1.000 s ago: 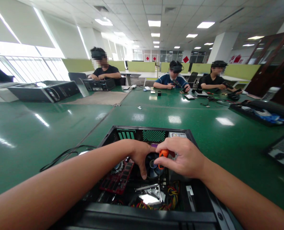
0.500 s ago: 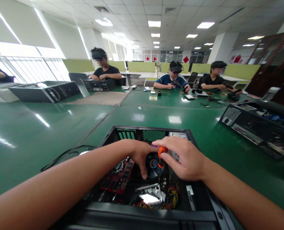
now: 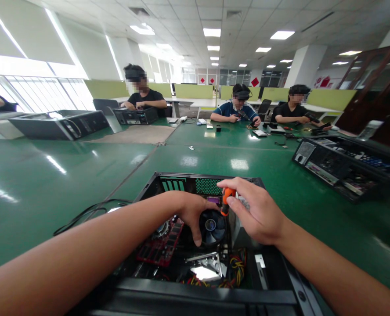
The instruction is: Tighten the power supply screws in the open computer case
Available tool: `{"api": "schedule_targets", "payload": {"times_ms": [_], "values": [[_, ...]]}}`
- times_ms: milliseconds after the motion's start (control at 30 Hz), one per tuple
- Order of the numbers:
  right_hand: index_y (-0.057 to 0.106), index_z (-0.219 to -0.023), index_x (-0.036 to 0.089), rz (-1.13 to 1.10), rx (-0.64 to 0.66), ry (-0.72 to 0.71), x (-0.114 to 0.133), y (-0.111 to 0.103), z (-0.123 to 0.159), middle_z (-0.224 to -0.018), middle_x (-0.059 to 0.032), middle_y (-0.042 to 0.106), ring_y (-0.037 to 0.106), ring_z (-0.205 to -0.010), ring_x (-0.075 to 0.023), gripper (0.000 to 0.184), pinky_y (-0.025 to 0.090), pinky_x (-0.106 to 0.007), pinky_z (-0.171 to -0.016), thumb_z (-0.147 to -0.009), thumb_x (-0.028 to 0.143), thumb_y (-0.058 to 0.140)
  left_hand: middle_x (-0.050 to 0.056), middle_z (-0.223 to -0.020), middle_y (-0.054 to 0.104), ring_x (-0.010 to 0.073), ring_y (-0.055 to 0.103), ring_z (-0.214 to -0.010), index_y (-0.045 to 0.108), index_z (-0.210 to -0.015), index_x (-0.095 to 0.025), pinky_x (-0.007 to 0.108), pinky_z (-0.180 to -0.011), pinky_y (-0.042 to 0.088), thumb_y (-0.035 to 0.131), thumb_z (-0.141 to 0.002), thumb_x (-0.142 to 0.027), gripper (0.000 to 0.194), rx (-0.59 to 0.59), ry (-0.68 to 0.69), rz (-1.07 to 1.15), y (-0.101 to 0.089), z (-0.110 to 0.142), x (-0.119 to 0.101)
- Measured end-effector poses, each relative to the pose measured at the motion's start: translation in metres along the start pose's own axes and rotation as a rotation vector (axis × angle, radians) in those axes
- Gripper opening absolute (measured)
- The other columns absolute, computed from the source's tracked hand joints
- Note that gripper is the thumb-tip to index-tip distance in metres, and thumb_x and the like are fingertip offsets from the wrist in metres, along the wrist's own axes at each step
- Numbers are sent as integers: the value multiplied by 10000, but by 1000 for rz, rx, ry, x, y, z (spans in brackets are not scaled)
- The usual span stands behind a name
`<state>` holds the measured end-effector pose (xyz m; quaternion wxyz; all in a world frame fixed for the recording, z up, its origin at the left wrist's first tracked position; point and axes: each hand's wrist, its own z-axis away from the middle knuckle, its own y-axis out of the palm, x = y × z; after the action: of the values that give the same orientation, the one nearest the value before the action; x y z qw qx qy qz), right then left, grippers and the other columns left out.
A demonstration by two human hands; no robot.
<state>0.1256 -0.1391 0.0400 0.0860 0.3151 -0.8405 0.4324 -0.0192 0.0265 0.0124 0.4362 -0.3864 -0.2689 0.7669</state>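
An open computer case [image 3: 211,295] lies right in front of me. Inside it, my left hand [image 3: 195,216] curves around the edge of a black cooling fan [image 3: 211,225], thumb pointing down; its other fingers are partly hidden. My right hand [image 3: 256,210] grips an orange and black screwdriver [image 3: 227,201] by the handle, above the fan's far right side. Where the screwdriver's tip sits, I cannot make out. Left of the fan is a red circuit board [image 3: 162,245]. Bundled coloured wires [image 3: 237,267] and a shiny metal bracket [image 3: 208,265] lie nearer me.
Another open computer case [image 3: 340,169] stands on the green table [image 3: 99,184] to my right. A further case [image 3: 61,125] is at the far left. A black cable [image 3: 73,217] lies beside my case. Several people work across the table.
My right hand has lifted the screwdriver slightly up and to the right, uncovering more of the fan. My left hand stays put. The case on the right has shifted leftward.
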Motion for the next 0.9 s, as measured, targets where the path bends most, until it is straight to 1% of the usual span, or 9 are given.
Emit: {"api": "schedule_targets", "payload": {"times_ms": [100, 200, 267, 367, 600, 900], "values": [[499, -1169, 183, 48, -136, 107, -5, 2, 0, -1046, -69, 605, 569, -963, -181, 287, 454, -367, -850, -890, 165, 434, 77, -1300, 504, 314, 477, -1168, 327, -1358, -279, 395, -981, 373, 759, -333, -619, 1163, 20, -56, -19, -4, 2, -5], [528, -1138, 175, 82, -181, 170, -9, 5, -1, -1088, -68, 592, 578, -966, -192, 253, 470, -407, -833, -900, 251, 488, 79, -1274, 525, 303, 498, -1147, 332, -1354, -281, 379, -966, 390, 754, -317, -633, 1173, 27, -70, -33, -5, 1, -6], [545, -1127, 175, 100, -177, 196, -11, 6, -2, -1118, -69, 586, 588, -960, -193, 265, 481, -415, -822, -893, 296, 513, 90, -1289, 512, 309, 489, -1157, 318, -1365, -277, 384, -974, 381, 746, -302, -649, 1205, 24, -75, -47, -5, 0, -4], [549, -1126, 175, 121, -148, 220, -12, 8, -3, -1132, -72, 584, 593, -952, -190, 268, 491, -407, -810, -891, 299, 518, 94, -1311, 493, 317, 471, -1177, 304, -1373, -277, 393, -986, 368, 733, -292, -672, 1229, 26, -71, -56, -3, -1, -2], [551, -1122, 172, 143, -74, 237, -9, 8, -3, -1126, -71, 586, 597, -938, -186, 265, 499, -397, -794, -890, 297, 520, 86, -1286, 514, 302, 495, -1151, 312, -1368, -271, 374, -973, 386, 734, -301, -666, 1213, 21, -59, -50, -3, 0, -2], [545, -1133, 169, 156, -21, 237, -10, 10, -3, -1132, -73, 583, 598, -942, -189, 277, 500, -401, -795, -888, 298, 524, 83, -1286, 514, 318, 489, -1151, 333, -1357, -277, 395, -967, 386, 731, -308, -665, 1187, 21, -61, -54, -5, 2, -5]]}}
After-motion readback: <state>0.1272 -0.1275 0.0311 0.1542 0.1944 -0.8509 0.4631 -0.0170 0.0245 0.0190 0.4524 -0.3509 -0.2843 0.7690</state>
